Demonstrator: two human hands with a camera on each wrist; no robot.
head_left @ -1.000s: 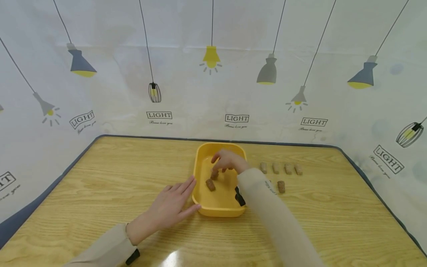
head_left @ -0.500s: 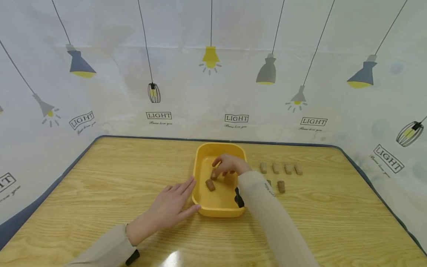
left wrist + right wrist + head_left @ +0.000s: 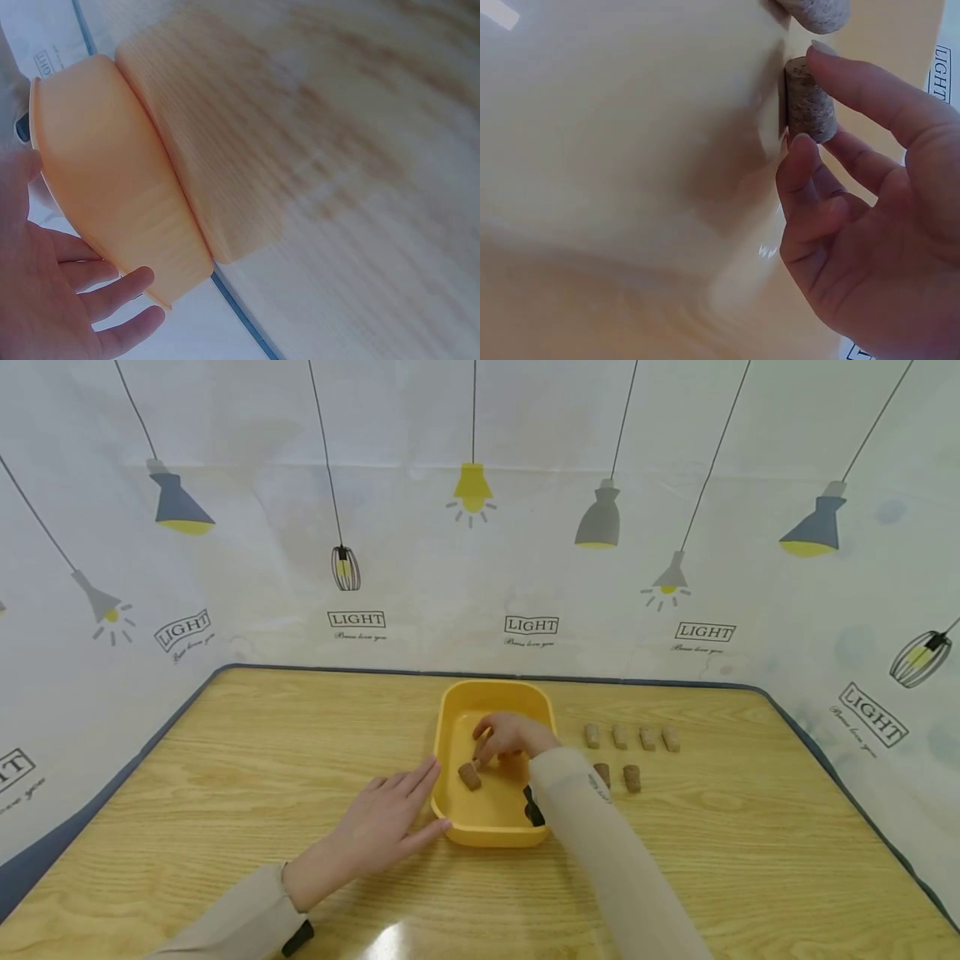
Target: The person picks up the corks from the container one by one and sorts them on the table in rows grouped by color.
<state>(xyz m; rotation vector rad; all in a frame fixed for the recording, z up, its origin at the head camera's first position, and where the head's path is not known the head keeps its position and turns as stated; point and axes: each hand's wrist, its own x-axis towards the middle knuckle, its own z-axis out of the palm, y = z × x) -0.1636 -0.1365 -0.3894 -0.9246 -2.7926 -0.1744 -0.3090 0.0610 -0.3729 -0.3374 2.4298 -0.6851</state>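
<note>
A yellow plastic tub [image 3: 491, 837] stands on the wooden table. Inside it my right hand [image 3: 506, 737] pinches a brown cork [image 3: 811, 105] at its two ends, between thumb and fingers; in the head view the hand mostly hides it. A second cork [image 3: 469, 776] lies loose on the tub floor beside those fingertips. My left hand [image 3: 382, 827] has its fingers extended, touching the tub's left side. From the left wrist view the left hand [image 3: 56, 292] is seen with fingers spread along the tub's outer wall [image 3: 127, 172], curled round nothing.
Right of the tub, several pale corks [image 3: 620, 737] stand in a back row. Two darker corks [image 3: 632, 778] stand nearer, one partly behind the right sleeve. A blue-edged wall sheet printed with lamps borders the table's back and sides.
My right hand has lowered slightly toward the tub floor and closed on a cork. The loose cork has shifted a little left. My left hand stays in place.
</note>
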